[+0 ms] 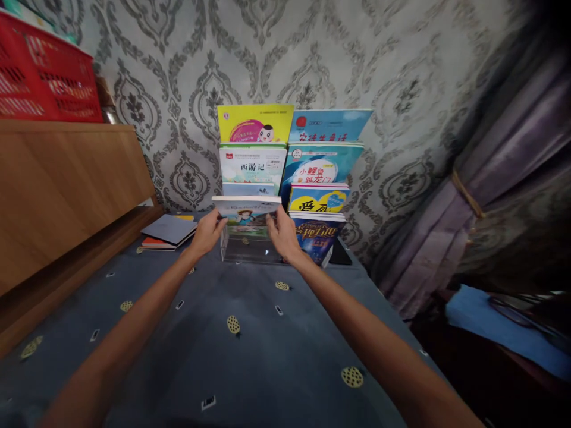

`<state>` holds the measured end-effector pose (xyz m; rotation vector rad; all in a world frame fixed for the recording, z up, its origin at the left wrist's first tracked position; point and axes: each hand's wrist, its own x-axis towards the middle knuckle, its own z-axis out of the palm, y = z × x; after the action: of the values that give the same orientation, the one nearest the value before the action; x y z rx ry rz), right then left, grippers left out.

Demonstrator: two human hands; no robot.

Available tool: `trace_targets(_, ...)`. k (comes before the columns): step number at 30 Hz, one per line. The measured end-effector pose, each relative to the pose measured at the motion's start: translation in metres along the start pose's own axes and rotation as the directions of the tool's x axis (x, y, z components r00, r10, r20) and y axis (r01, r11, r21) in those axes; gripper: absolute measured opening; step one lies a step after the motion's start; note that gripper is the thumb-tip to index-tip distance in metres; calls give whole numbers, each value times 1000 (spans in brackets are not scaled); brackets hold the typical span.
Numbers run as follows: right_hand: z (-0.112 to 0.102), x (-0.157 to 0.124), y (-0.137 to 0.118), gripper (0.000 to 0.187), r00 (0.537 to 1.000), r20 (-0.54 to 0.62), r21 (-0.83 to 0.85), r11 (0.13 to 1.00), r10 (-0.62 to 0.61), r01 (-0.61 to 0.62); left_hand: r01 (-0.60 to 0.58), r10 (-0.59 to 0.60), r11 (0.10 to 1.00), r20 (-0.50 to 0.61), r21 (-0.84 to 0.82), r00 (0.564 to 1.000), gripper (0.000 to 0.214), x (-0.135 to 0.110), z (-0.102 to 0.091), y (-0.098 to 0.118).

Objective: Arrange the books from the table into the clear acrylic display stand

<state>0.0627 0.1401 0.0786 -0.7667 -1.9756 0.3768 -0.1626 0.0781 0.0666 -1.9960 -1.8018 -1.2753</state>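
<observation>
My left hand [207, 233] and my right hand [284, 234] grip the two side edges of a book [247, 207] with a pale top and a small figure in a hat on its cover. The book is at the front left column of a clear tiered book rack [250, 252]; whether it rests on the rack I cannot tell. Behind it stand a pale blue book [248, 189], a white book [253, 164] and a yellow book [255, 122]. The right column holds a dark blue book [316, 233], a yellow-and-blue book [318, 198] and two blue books [328, 161] further back.
Left of the rack, a grey book [168, 229] lies on a small pile on the blue patterned cloth [250, 356]. A wooden cabinet [66, 190] bearing a red basket [49, 71] stands at left. Patterned wallpaper is behind; a tied curtain [428, 244] hangs at right.
</observation>
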Motion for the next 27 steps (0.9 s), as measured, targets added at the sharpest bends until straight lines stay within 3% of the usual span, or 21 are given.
trace_targets(9,6,19,7,25,978,121,-184,972,173,-149,43,-48,994,44,99,998,17,19,2,-2)
trace_targets(17,9,16,4,39,959,149,-245,949,241,-200,132,-146,955,34,264,989,15,23,8,9)
trace_targets(27,18,15,12,45,967,122,-188,962,223,-198,204,-233,899,27,387,972,19,31,5,25)
